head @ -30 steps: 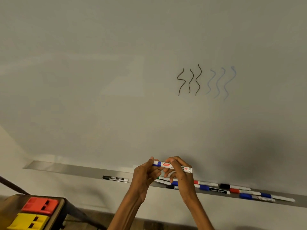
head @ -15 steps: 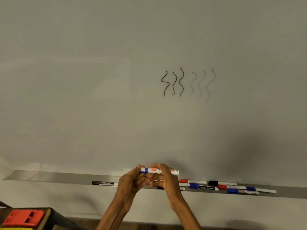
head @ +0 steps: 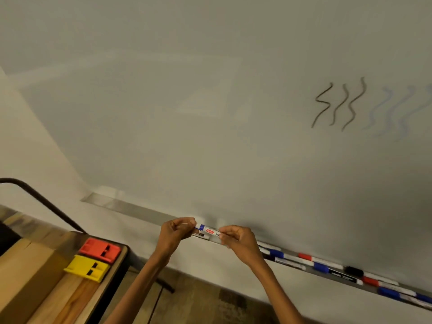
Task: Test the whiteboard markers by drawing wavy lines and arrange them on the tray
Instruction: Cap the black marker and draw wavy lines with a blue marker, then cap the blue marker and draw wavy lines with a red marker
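Note:
A white marker with a blue band point(head: 208, 231) lies level between my two hands, just above the metal tray point(head: 140, 210) under the whiteboard point(head: 210, 113). My left hand point(head: 176, 232) pinches its left end and my right hand point(head: 238, 239) grips its right end. Behind the hands a black-labelled marker point(head: 200, 235) rests on the tray, mostly hidden. Several red, blue and black markers point(head: 327, 267) lie in the tray to the right. Three black wavy lines point(head: 339, 104) and faint blue wavy lines point(head: 395, 113) are drawn on the board.
A wooden table point(head: 70, 298) stands at the lower left with a red block point(head: 100, 250), a yellow block point(head: 86, 268) and a cardboard box point(head: 25, 277) on it. A dark curved bar point(head: 42, 199) rises beside the table. Wood floor lies below the tray.
The view has swung left and tilted, so the wavy lines now sit at the far right. Both hands still hold the blue marker, now lower and closer to the tray.

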Demonstrator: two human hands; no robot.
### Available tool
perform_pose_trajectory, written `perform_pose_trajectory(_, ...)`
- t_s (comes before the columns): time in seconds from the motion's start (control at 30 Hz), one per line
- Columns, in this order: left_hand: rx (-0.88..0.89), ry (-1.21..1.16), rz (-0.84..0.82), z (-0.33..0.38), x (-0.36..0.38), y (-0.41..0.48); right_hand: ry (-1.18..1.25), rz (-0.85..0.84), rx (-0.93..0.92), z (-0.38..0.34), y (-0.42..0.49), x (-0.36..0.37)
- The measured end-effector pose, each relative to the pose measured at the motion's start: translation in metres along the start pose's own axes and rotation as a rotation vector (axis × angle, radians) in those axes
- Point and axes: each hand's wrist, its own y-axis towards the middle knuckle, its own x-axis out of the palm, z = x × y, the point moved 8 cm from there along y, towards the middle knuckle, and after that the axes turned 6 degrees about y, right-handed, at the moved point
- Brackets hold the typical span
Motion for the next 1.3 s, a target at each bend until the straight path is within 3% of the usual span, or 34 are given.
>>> perform_pose_trajectory(0.2, 0.150, 0.519, -0.075, -0.025, -0.020, 0.062, -0.301, 0.019, -0.040, 0.020, 0.057, 0.046)
perform_pose_trajectory(0.43, 0.223, 0.881, -0.217, -0.063, -0.014, 0.115, -0.461, 0.098, 0.014, 0.067, 0.107, 0.074)
perform_pose_trajectory(0.73, 0.299, 1.000, -0.283, -0.108, -0.018, 0.144, -0.524, 0.169, -0.007, 0.097, 0.117, 0.097)
perform_pose_trajectory(1.0, 0.361, 0.940, -0.265, -0.119, -0.015, 0.151, -0.554, 0.200, -0.065, 0.099, 0.117, 0.099)
perform_pose_trajectory(1.3, 0.478, 0.923, -0.155, -0.105, 0.006, 0.128, -0.491, 0.399, -0.069, 0.109, 0.075, 0.035)
